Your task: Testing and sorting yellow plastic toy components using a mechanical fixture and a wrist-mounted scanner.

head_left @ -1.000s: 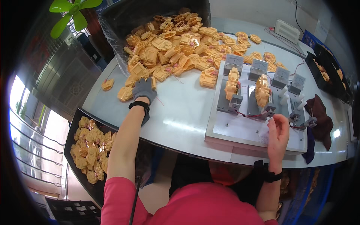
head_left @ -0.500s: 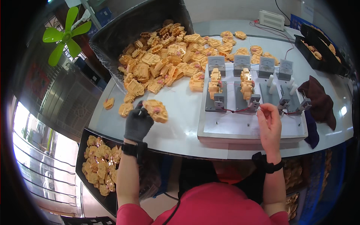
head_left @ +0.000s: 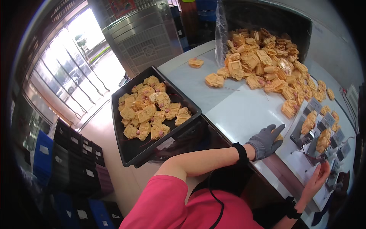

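Left grip (head_left: 265,140), gloved, closed over 1 orange part (head_left: 279,136) on worktop (head_left: 244,110). Right grip (head_left: 317,177), bare, half-open, empty, beside grey fixture board (head_left: 305,168). 1 black tray (head_left: 131,149) of parts alongside.

Left hand (head_left: 266,140): my gloved palm lies flat and low, fingers spread, forearm stretched out bare.
Right hand (head_left: 319,176): my bare one is raised, fingers loosely curled, dark band at the wrist.
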`<state>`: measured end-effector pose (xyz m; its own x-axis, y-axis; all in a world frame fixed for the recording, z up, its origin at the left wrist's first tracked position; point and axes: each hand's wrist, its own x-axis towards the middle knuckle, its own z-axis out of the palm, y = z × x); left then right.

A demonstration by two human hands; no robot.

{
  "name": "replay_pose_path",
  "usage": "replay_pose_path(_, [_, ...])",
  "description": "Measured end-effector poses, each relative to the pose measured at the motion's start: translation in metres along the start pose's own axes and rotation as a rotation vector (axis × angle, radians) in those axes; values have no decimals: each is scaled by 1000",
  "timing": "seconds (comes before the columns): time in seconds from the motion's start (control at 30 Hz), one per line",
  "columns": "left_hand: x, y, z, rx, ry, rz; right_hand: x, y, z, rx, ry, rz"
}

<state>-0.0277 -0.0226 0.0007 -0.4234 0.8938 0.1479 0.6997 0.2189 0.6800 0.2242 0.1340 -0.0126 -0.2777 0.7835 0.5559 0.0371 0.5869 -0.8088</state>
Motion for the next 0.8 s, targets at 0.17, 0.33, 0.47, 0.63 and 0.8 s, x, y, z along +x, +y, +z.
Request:
replay_pose_path(0.17, [-25, -3, -16, 263, -77, -50, 2, 1, 10, -112, -18, 19])
replay_pose_path(0.33, [-21, -25, -34, 334, -56, -7, 3, -15, 14, -99, -3, 48])
replay_pose_path(0.47, [-9, -51, -94, -1017, -148, -211, 6, -42, 8, 147, 62, -1])
replay_pose_path(0.63, [22, 46, -116, -1151, -90, -246, 25, -39, -47, -11, 274, 59])
replay_pose_path(0.8, [49, 57, -104, -37, 41, 610, 35, -30, -56, -245, 204, -1])
